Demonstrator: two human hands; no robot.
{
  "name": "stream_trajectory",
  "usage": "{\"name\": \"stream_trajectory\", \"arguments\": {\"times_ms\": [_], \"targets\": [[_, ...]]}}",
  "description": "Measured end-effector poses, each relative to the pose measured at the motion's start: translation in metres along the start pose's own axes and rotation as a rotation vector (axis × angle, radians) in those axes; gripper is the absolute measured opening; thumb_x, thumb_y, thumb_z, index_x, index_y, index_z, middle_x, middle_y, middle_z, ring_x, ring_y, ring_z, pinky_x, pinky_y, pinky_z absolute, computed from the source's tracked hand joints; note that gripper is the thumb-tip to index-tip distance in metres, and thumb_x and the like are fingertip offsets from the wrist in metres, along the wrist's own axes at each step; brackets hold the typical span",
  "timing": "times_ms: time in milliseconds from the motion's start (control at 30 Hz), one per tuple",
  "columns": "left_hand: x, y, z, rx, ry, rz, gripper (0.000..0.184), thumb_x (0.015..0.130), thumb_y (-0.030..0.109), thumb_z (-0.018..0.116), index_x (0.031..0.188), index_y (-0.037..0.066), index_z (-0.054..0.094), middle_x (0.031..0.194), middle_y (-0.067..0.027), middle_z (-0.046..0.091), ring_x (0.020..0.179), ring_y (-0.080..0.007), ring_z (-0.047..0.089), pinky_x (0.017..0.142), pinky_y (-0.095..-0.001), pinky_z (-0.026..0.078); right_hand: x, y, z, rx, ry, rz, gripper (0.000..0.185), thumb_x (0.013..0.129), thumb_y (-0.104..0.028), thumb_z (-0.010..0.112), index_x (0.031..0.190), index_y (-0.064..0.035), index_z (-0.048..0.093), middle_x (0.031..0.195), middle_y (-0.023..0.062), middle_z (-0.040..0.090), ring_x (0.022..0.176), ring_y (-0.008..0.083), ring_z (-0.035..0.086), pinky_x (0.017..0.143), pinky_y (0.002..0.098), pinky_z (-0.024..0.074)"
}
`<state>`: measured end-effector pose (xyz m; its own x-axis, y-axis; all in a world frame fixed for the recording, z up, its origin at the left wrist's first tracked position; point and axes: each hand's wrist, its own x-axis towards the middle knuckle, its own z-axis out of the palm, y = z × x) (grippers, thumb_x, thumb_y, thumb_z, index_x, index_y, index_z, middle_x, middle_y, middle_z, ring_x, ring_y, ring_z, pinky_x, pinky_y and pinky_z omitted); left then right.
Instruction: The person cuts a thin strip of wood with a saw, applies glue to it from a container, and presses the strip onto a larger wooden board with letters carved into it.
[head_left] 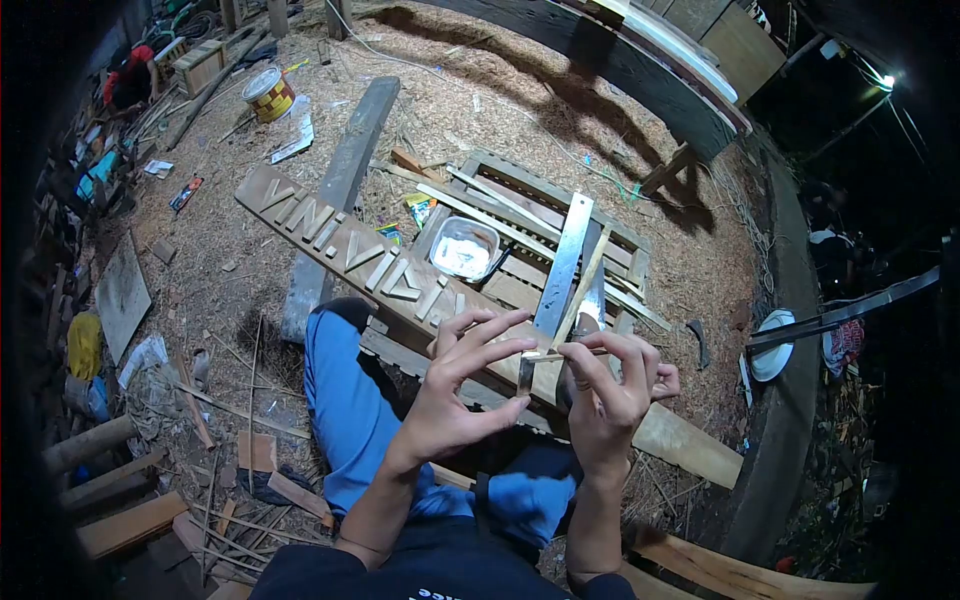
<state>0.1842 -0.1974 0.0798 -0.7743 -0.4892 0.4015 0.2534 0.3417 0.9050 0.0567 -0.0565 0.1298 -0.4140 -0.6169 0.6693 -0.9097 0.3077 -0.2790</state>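
Observation:
Just above a long wooden board point(655, 430), both hands meet. My left hand point(465, 375) pinches a short, flat, shiny piece point(525, 375) upright between thumb and fingers; it looks like a blade, though its kind is unclear. My right hand point(612, 395) is closed on a small thin wood strip point(545, 356), whose end touches the piece in my left hand. Raised wooden letters point(345, 245) reading roughly "VINI.VIDI" lie along the board's left part. Beyond the hands are a flat metal straightedge or blade point(563, 265) and a longer wood strip point(588, 285).
A slatted pallet point(625, 255) bears a plastic tub point(465, 248) with white contents. A grey beam point(360, 140) and a paint bucket point(268, 94) are farther left. Wood offcuts point(130, 525) lie lower left. A person in red point(130, 75) is at the upper left.

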Motion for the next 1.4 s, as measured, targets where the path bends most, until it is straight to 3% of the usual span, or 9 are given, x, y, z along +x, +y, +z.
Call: {"name": "stream_trajectory", "arguments": {"times_ms": [333,400,533,600,800,1033,1200,1400], "targets": [[-0.0018,0.0019,-0.0011,0.008,0.012,0.001,0.06,0.071,0.013,0.084,0.13,0.016,0.073,0.15,-0.0046,0.06,0.14,-0.0305,0.043,0.12,-0.0452,0.031,0.0009,-0.0043,-0.0022,-0.008,0.006,0.001,0.029,0.075,0.002,0.077,0.098,-0.0142,0.081,0.1,0.0035,0.068,0.1,0.0247,0.06,0.08,0.0341,0.0494],[-0.0019,0.0027,-0.0015,-0.008,0.009,0.001,0.063,0.068,0.01,0.086,0.129,0.011,0.073,0.15,-0.0081,0.061,0.141,-0.0294,0.04,0.121,-0.0427,0.03,0.0017,-0.0045,-0.0028,-0.036,0.012,-0.014,0.028,0.075,0.001,0.077,0.098,-0.0144,0.081,0.099,0.0024,0.068,0.101,0.0242,0.061,0.08,0.0334,0.0482],[-0.0021,0.0017,-0.0029,-0.021,0.012,-0.007,0.063,0.067,0.009,0.085,0.129,0.011,0.073,0.15,-0.0081,0.061,0.141,-0.0294,0.04,0.121,-0.0425,0.03,-0.0006,-0.0078,-0.0054,0.009,0.016,-0.002,0.027,0.076,0.0,0.078,0.098,-0.0157,0.081,0.098,0.0008,0.068,0.102,0.0234,0.061,0.083,0.0336,0.0453],[-0.0027,0.0007,-0.0039,0.007,0.006,0.007,0.063,0.068,0.015,0.084,0.13,0.017,0.073,0.151,-0.0045,0.06,0.14,-0.0303,0.042,0.121,-0.0466,0.031,-0.0013,-0.0081,-0.0084,-0.04,0.009,-0.007,0.024,0.079,-0.005,0.078,0.098,-0.0191,0.082,0.098,-0.0017,0.068,0.102,0.0212,0.06,0.089,0.0365,0.0379],[-0.0015,0.0008,-0.0025,-0.033,-0.005,0.001,0.064,0.069,0.018,0.084,0.131,0.016,0.073,0.151,-0.0047,0.06,0.14,-0.0301,0.042,0.121,-0.0467,0.031,-0.0017,-0.0049,-0.0068,-0.077,0.05,0.04,0.023,0.081,-0.009,0.078,0.099,-0.023,0.082,0.098,-0.0047,0.068,0.101,0.0186,0.06,0.094,0.0418,0.0265],[-0.0034,-0.0004,-0.0023,-0.031,-0.012,0.011,0.065,0.069,0.018,0.084,0.133,0.016,0.072,0.151,-0.0052,0.06,0.139,-0.0308,0.043,0.12,-0.0468,0.031,0.0025,-0.0065,-0.0039,-0.094,0.034,0.022,0.023,0.081,-0.009,0.078,0.1,-0.0221,0.082,0.098,-0.0039,0.068,0.102,0.0197,0.06,0.093,0.0419,0.0283],[-0.0037,-0.0011,-0.0025,-0.055,-0.016,0.006,0.066,0.069,0.019,0.085,0.133,0.014,0.071,0.152,-0.0052,0.06,0.139,-0.0303,0.043,0.12,-0.0464,0.031,0.002,-0.0048,-0.0019,-0.069,0.024,0.003,0.024,0.08,-0.006,0.078,0.1,-0.0178,0.082,0.101,0.0001,0.068,0.102,0.0242,0.06,0.089,0.0393,0.0377],[-0.003,0.0014,-0.0047,-0.036,-0.023,-0.016,0.067,0.069,0.019,0.085,0.134,0.014,0.071,0.152,-0.0051,0.06,0.139,-0.0303,0.043,0.12,-0.0465,0.031,-0.0016,-0.005,-0.0015,-0.013,0.002,0.022,0.026,0.079,-0.004,0.079,0.101,-0.0175,0.082,0.101,0.001,0.068,0.101,0.0233,0.06,0.087,0.036,0.0403]]}}
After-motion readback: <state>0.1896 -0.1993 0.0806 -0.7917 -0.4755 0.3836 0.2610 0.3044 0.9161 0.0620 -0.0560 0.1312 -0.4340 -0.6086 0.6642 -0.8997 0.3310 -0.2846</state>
